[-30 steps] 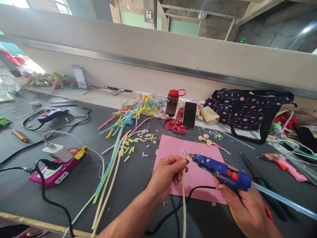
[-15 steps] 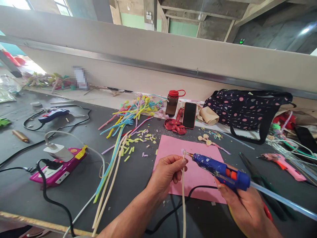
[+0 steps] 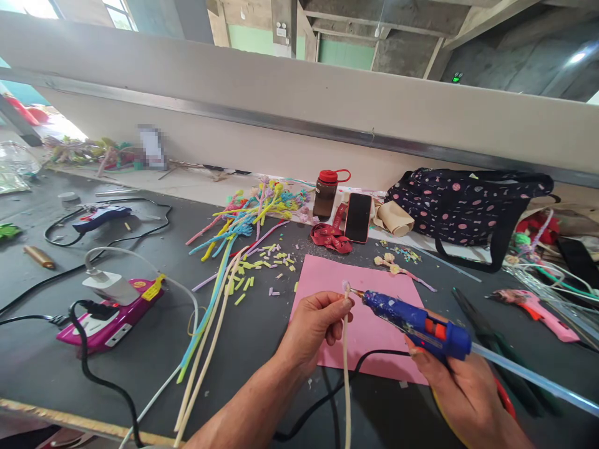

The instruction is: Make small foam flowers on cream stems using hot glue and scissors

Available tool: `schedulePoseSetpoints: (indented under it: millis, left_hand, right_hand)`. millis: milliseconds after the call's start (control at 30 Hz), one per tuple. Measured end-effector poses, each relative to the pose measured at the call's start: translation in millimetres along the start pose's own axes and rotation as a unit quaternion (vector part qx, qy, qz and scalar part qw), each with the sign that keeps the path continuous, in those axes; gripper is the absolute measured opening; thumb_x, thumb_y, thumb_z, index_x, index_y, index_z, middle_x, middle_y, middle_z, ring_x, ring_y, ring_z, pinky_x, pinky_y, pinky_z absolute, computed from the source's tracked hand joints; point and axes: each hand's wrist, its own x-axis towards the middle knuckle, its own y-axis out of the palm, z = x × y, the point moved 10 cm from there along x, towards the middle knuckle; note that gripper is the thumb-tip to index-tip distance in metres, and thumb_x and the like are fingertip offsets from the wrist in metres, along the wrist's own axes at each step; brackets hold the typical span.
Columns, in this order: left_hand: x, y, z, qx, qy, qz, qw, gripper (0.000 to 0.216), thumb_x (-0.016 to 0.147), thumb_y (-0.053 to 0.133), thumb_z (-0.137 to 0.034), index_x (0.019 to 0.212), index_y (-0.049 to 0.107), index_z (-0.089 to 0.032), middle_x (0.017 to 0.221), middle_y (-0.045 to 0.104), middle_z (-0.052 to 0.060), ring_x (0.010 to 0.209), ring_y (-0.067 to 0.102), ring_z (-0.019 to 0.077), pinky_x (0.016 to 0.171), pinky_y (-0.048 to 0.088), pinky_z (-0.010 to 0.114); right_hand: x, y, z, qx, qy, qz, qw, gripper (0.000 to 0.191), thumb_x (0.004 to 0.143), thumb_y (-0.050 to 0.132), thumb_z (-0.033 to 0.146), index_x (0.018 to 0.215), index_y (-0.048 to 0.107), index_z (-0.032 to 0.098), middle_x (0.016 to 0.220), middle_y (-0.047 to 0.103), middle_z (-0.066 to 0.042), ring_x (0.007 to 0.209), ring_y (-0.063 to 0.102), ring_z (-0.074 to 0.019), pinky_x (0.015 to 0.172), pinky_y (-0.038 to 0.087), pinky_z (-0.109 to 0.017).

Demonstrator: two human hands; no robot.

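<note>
My left hand (image 3: pixel 322 321) pinches a long cream pipe cleaner (image 3: pixel 347 380) near its upper end; the rest hangs down past the bottom of the view. A small pale lilac piece (image 3: pixel 345 285) sits at its tip. In my right hand (image 3: pixel 463 380) is a blue hot glue gun (image 3: pixel 416 321) with a clear glue stick (image 3: pixel 528 372) out of its back. The gun's nozzle points left and is at or very near the tip; contact is hard to tell. Beneath both lies a pink sheet (image 3: pixel 374 274).
Cut yellow-green bits (image 3: pixel 243 284) and a pile of coloured stems (image 3: pixel 262 209) lie left of the sheet. Behind stand a bottle (image 3: pixel 325 196), a phone (image 3: pixel 358 218) and a dark bag (image 3: pixel 458 206). Scissors (image 3: pixel 496 349) and a pink glue gun (image 3: pixel 538 312) are right, a power strip (image 3: pixel 112 318) left.
Almost nothing differs. The glue gun and the pipe cleaner's tip have shifted very slightly left; both hands keep their hold.
</note>
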Motion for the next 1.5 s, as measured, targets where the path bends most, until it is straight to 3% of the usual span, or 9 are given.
schedulePoseSetpoints:
  millis: [267,467,733,967,1133,1367,1500]
  left_hand:
    - [-0.2,0.7,1.8,0.007,-0.004,0.001,1.000,0.021,0.068,0.070,-0.033,0.067,0.064,-0.013,0.056,0.059,-0.001,0.035,0.040,0.0016,0.035,0.024,0.016]
    - [0.6,-0.4,-2.0,0.004,0.008,0.001,1.000,0.022,0.070,0.069,-0.034,0.071,0.065,-0.012,0.057,0.057,-0.002,0.036,0.037,0.0009,0.036,0.022,0.016]
    - [0.5,0.3,2.0,0.012,-0.001,0.000,1.000,0.022,0.069,0.070,-0.033,0.066,0.063,-0.013,0.055,0.058,-0.002,0.035,0.039,0.0013,0.035,0.023,0.016]
    - [1.3,-1.7,-0.4,0.011,0.007,-0.003,1.000,0.023,0.070,0.069,-0.034,0.072,0.066,-0.012,0.056,0.057,-0.002,0.036,0.037,0.0005,0.035,0.023,0.015]
    - [1.0,-0.6,1.7,0.014,0.005,0.001,1.000,0.021,0.070,0.069,-0.033,0.068,0.064,-0.012,0.056,0.058,-0.001,0.035,0.039,0.0012,0.034,0.024,0.015]
    - [1.9,-1.7,1.6,0.007,0.002,0.001,1.000,0.021,0.071,0.069,-0.032,0.072,0.065,-0.012,0.057,0.057,-0.002,0.036,0.038,0.0004,0.035,0.024,0.014]
    - [1.9,-1.7,-1.2,0.005,0.010,-0.003,1.000,0.020,0.071,0.068,-0.031,0.071,0.064,-0.011,0.056,0.057,-0.002,0.035,0.037,0.0004,0.034,0.023,0.014]
  right_hand:
    - [0.7,-1.5,-3.7,-0.002,0.013,-0.011,1.000,0.026,0.087,0.044,0.039,0.089,0.063,0.021,0.078,0.067,-0.006,0.073,0.064,-0.0234,0.062,0.053,-0.031]
    - [-2.2,3.8,-7.0,0.007,0.006,0.008,1.000,0.031,0.086,0.047,0.038,0.106,0.061,0.020,0.091,0.068,-0.006,0.080,0.065,-0.0237,0.070,0.054,-0.032]
    - [-0.1,1.4,-5.9,0.014,0.021,0.004,1.000,0.025,0.087,0.044,0.040,0.089,0.062,0.022,0.078,0.066,-0.006,0.071,0.063,-0.0232,0.062,0.052,-0.032]
    - [-2.5,6.7,-10.4,0.020,0.019,0.017,0.999,0.028,0.087,0.045,0.039,0.105,0.058,0.022,0.090,0.066,-0.007,0.085,0.062,-0.0255,0.074,0.051,-0.036]
    - [-2.5,6.3,-12.7,0.037,0.036,0.015,0.999,0.025,0.087,0.045,0.038,0.094,0.062,0.021,0.082,0.066,-0.006,0.074,0.062,-0.0234,0.063,0.052,-0.032]
    - [-1.6,5.4,-9.8,0.031,0.030,0.014,0.999,0.029,0.086,0.046,0.040,0.102,0.061,0.022,0.084,0.067,-0.006,0.076,0.063,-0.0238,0.069,0.053,-0.033]
    - [-1.8,6.0,-9.2,0.025,0.029,0.021,0.999,0.026,0.087,0.044,0.038,0.094,0.063,0.022,0.079,0.067,-0.005,0.072,0.063,-0.0229,0.063,0.052,-0.031]
